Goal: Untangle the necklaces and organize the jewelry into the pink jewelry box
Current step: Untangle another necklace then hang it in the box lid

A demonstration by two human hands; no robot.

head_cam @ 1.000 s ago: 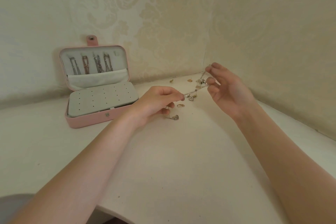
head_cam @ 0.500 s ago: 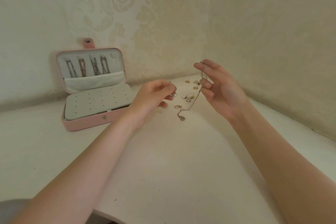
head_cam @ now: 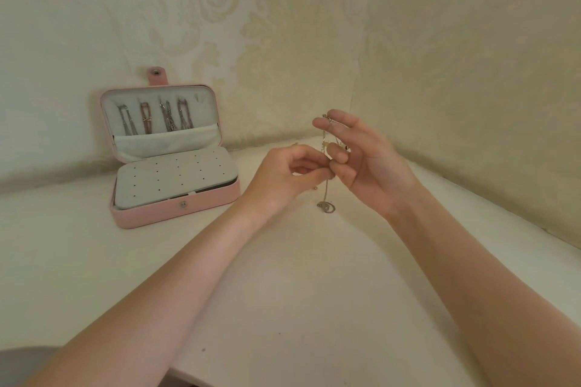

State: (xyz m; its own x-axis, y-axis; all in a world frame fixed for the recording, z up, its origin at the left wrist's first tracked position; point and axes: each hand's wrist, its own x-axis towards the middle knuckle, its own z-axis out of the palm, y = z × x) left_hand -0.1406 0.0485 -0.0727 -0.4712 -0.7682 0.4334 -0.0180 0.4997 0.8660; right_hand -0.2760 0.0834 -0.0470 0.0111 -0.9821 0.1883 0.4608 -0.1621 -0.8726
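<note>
Hanging now from the raised right hand, the silver necklace is dangling straight down, its pendant just above the white tabletop, where a second ago the chain was stretched between both hands. The right hand's fingers are pinching the upper end, the others loosely spread. The left hand is closing in, its curled fingertips nipping the chain at mid-length. Judging by this, a knot is being picked loose, and the storing step is waiting. The pink jewelry box is sitting open at left, four necklaces already hanging in its lid.
</note>
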